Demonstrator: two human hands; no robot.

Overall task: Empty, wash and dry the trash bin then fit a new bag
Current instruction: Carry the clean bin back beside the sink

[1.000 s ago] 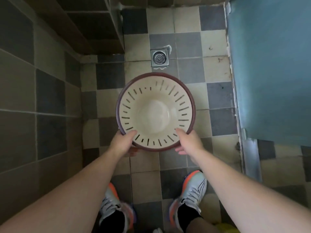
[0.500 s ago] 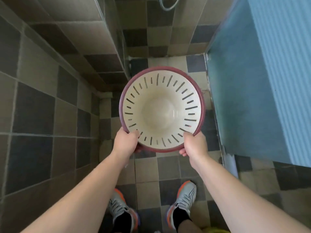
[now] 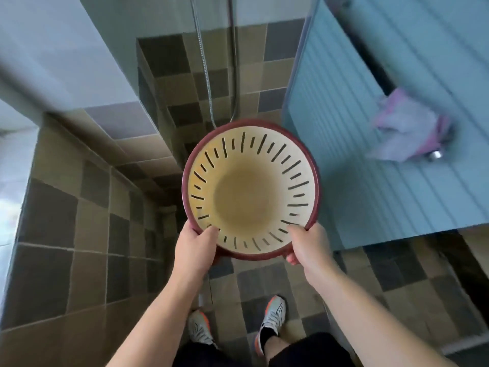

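A round cream trash bin with a dark red rim and slotted sides is held up in front of me, its open mouth facing the camera. Nothing lies inside it. My left hand grips the near left rim, thumb inside the bin. At the near right rim my right hand grips too, thumb over the edge and fingers underneath.
A checkered tiled floor and walls surround me. A blue slatted door stands at the right with a pink cloth hanging on its handle. A metal shower hose hangs on the far wall. My two shoes stand below.
The bin has been lifted higher, and my view has tilted up from the floor drain to the wall, the shower hose and the door with the cloth.
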